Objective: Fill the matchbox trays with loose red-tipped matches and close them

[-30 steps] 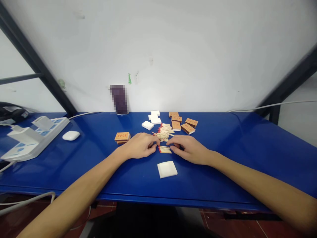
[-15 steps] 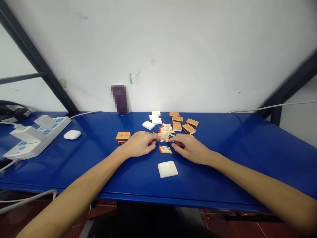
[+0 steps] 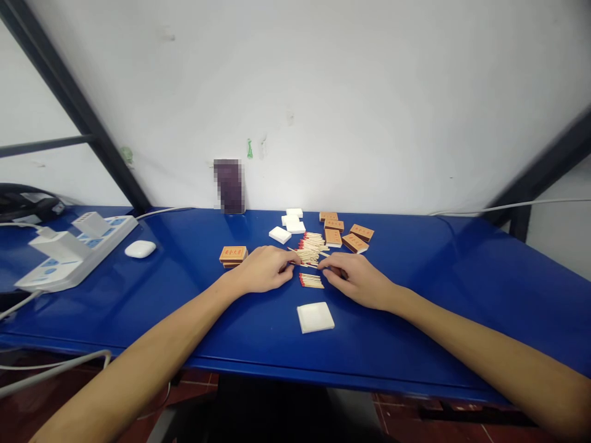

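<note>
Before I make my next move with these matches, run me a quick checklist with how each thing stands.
1. Small row of matches apart from the loose pile: ok, a strip of blue desk shows between them.
2. Red heads in that row facing one way: ok, all toward the left.
3. Matches in the pile lined up: not ok, some lie crosswise.
4. Nearest white tray apart from both hands: ok, it lies on the desk in front of the row.
5. Left hand gripping a match: cannot tell.
6. Right hand gripping one: cannot tell.
</note>
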The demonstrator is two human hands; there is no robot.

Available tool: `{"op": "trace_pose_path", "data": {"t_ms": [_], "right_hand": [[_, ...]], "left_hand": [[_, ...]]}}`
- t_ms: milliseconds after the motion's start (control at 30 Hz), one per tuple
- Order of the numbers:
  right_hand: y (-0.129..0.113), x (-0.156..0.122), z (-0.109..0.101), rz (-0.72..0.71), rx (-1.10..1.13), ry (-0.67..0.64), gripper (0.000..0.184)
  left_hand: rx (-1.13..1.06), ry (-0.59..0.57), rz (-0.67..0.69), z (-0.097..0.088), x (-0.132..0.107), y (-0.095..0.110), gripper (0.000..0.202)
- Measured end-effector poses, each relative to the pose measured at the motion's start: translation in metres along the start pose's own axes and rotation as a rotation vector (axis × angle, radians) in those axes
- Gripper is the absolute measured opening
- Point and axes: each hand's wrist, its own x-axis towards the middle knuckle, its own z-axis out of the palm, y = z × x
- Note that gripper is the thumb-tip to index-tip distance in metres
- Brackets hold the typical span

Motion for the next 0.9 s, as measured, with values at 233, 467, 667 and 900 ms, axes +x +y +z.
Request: {"op": "trace_pose_path", "data": {"t_ms": [233, 467, 667, 900], "right_hand": [[-0.0002, 0.0010, 0.0000, 0.004, -0.010, 0.007, 0.023], [-0.0014, -0.0003, -0.0003, 0.014, -0.011, -0.022, 0.024], [-0.0021, -0.0004, -0.0013, 0.007, -0.011, -0.043, 0.027], [-0.0027, -0.0005, -0.0019, -0.010, -0.017, -0.049, 0.028]], "left_hand": [[0.001, -0.002, 0.009, 0.0006, -0.0003, -0.0013, 0.030], [-0.046, -0.012, 0.073, -0.0010, -0.0013, 0.0005, 0.033], [-0.052, -0.036, 0.108, 0.0010, -0.0014, -0.0005, 0.040], [-0.043, -0.058, 0.111, 0.0007, -0.0015, 0.0015, 0.041]]}}
